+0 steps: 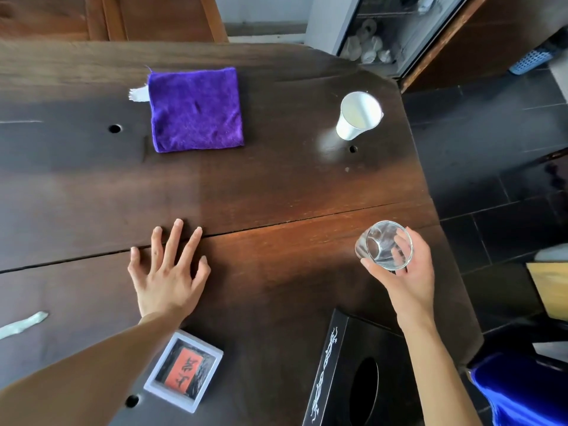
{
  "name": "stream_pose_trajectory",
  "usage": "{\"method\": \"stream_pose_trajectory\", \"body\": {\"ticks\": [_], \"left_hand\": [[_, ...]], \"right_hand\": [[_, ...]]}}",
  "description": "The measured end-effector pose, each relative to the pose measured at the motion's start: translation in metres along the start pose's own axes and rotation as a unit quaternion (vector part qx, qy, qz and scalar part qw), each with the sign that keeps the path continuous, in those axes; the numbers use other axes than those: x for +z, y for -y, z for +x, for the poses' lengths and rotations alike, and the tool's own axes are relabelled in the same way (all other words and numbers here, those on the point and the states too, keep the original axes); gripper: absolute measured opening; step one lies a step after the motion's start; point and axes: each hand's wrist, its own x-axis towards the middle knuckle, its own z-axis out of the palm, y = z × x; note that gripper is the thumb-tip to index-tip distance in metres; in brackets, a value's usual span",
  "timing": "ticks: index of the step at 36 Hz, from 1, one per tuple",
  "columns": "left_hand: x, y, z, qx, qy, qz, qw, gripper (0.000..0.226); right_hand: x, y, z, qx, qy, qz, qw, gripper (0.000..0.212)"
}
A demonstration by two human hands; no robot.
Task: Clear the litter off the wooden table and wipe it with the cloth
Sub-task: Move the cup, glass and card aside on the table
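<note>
While the right hand point(405, 272) grips one clear glass point(383, 245) near the worktop's point(276, 186) right edge, the left hand point(167, 265) lies flat, fingers spread, on bare wood. Beyond it sits one purple cloth point(196, 109); right of the cloth, one white paper cup point(358, 115) stands near the edge.

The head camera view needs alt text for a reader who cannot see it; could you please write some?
Over a dark wooden table, the right hand holds a clear glass while the left hand rests flat, fingers spread. Farther off lie a folded purple cloth and a white paper cup; a black tissue box sits near.
</note>
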Motion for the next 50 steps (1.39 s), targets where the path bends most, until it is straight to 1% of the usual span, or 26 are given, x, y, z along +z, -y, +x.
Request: {"method": "stream_pose_trajectory", "body": {"ticks": [5,11,17,30,38,42,47,50], "left_hand": [[0.001,-0.001,0.0,-0.003,0.004,0.001,1.0,0.059],[0.001,0.0,-0.001,-0.005,-0.001,0.001,1.0,0.06],[0.001,0.0,0.0,-0.004,-0.001,0.001,1.0,0.059],[0.002,0.0,-0.001,-0.014,-0.003,-0.002,1.0,0.059],[0.002,-0.001,-0.001,-0.012,-0.007,-0.004,1.0,0.059],[0.002,0.0,-0.001,-0.011,-0.007,-0.001,1.0,0.059],[0.002,0.0,-0.002,-0.008,-0.01,-0.006,1.0,0.058],[0.002,0.001,-0.003,-0.008,-0.011,-0.013,1.0,0.059]], "right_hand": [[0.0,-0.005,-0.002,0.002,0.003,0.004,1.0,0.09],[0.003,-0.007,-0.002,0.009,0.003,0.013,1.0,0.104],[0.002,-0.013,-0.001,0.011,-0.017,-0.002,1.0,0.093],[-0.015,-0.018,0.007,0.022,-0.024,-0.023,0.999,0.093],[-0.014,-0.014,0.021,0.021,-0.013,-0.022,0.999,0.093],[-0.013,-0.015,0.02,0.019,-0.008,-0.021,1.0,0.097],[-0.016,-0.012,0.014,0.029,0.012,-0.018,0.999,0.118],[-0.019,0.002,0.001,0.031,0.006,0.015,0.999,0.116]]}}
